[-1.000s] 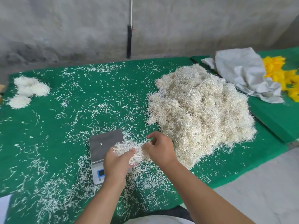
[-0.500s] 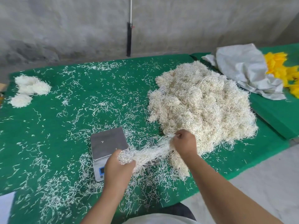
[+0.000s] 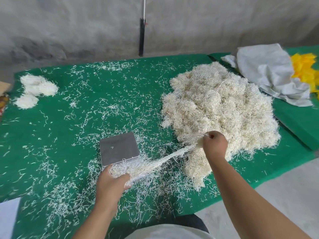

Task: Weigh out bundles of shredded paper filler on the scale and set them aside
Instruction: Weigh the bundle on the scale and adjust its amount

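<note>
Three small white rounded bundles of shredded paper (image 3: 32, 91) set aside near the far left corner of the green felt-covered table (image 3: 96, 104). Judged partly done: large cream heap of shredded paper filler (image 3: 219, 107) at the right side remains to be portioned. Square grey-topped digital scale (image 3: 119, 150) near the front edge, platform bare but for a stray shred. Stretched strand of shredded paper (image 3: 160, 160) spanning both hands above the table, just in front of the scale, not yet weighed. Left hand (image 3: 112, 183) curled round the strand's near end, at the scale's front edge. Right hand (image 3: 214, 145) pinching the far end at the heap's front edge. Hands well apart, pulling in opposite directions.
</note>
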Motion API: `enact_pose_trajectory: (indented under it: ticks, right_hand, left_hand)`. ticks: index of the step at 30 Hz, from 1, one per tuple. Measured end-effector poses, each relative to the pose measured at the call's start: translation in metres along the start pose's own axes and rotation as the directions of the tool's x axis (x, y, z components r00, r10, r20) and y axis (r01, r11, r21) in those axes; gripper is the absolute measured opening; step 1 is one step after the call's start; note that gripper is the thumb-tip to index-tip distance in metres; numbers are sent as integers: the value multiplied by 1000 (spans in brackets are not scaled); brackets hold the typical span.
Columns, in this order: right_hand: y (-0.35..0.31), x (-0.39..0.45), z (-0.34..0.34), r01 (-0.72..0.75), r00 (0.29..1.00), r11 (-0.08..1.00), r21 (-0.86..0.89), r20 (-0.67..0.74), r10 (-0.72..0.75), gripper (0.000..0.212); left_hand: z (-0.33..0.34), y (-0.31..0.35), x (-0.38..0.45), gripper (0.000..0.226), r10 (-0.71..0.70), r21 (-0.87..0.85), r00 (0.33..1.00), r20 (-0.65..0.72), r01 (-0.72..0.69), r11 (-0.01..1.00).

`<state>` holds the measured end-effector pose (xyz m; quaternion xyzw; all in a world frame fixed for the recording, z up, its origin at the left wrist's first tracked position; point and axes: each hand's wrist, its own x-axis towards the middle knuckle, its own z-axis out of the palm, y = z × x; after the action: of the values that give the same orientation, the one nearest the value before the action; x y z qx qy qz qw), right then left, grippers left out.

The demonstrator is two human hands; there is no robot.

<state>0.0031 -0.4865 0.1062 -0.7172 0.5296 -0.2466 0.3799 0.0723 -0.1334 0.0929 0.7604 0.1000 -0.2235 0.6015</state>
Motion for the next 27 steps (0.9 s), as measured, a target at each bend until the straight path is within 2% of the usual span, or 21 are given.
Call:
enact_pose_trajectory:
  ticks: [3, 5, 7, 8, 9, 10, 11, 13, 15, 17, 18, 19, 20, 21, 23, 24, 27]
  right_hand:
    - [2, 7, -5, -72, 991, 988, 135, -101, 86, 23]
    - [0, 11, -8, -156, 956, 933, 325, -188, 226, 31]
    - [-3, 14, -18, -300, 898, 813, 498, -141, 418, 39]
    - [-2, 20, -25, -378, 860, 727, 574, -73, 504, 33]
    - [-4, 23, -32, -454, 834, 758, 469, -76, 546, 24]
    - [-2, 25, -37, -478, 860, 868, 138, -126, 494, 13]
    - [-3, 27, -41, -456, 881, 889, -30, -155, 447, 6]
    - [-4, 33, -48, -431, 897, 897, -98, -154, 414, 6]
    - [-13, 32, -52, -465, 872, 882, -72, -208, 443, 5]
    - [-14, 33, -54, -412, 897, 911, -13, -180, 403, 11]
    - [-13, 32, -54, -416, 891, 908, 39, -180, 416, 8]
    - [-15, 34, -54, -406, 890, 897, 176, -144, 432, 3]
    - [-15, 39, -55, -426, 871, 811, 400, -59, 487, 5]
    - [-13, 39, -55, -391, 888, 726, 566, 24, 460, 10]
    - [-13, 30, -49, -317, 920, 735, 599, 8, 391, 23]
    - [-14, 27, -45, -336, 920, 727, 598, 45, 388, 31]
    - [-12, 11, -27, -374, 927, 834, 405, 196, 321, 66]
  left_hand:
    - [-7, -3, 3, 45, -20, 9, 999, -39, 20, 1000]
    - [-5, -7, 1, 56, -33, 52, 999, -24, 35, 998]
    - [-2, -12, -3, 74, -39, 104, 999, -25, 41, 994]
    - [-1, -14, -5, 78, -34, 125, 999, -34, 38, 991]
    - [-1, -15, -6, 80, -28, 147, 998, -50, 36, 989]
    - [-2, -16, -6, 80, -24, 176, 997, -73, 37, 984]
    - [-5, -17, -5, 81, -23, 217, 995, -93, 43, 975]
    - [-9, -22, -2, 84, -37, 283, 993, -109, 66, 957]
    - [-13, -30, -1, 72, -45, 332, 995, -86, 71, 941]
    - [-16, -41, -4, 58, -76, 403, 995, -61, 94, 911]
    - [-18, -46, -5, 61, -108, 416, 992, -61, 124, 901]
    - [-20, -50, -6, 67, -135, 417, 989, -68, 151, 896]
    - [-22, -52, -6, 72, -154, 416, 985, -74, 170, 893]
    - [-24, -54, -6, 73, -169, 412, 983, -74, 185, 892]
    - [-24, -52, -5, 71, -177, 392, 981, -79, 194, 899]
    - [-22, -49, -5, 71, -168, 377, 982, -83, 187, 907]
    - [-15, -34, -9, 77, -121, 351, 992, -46, 130, 927]
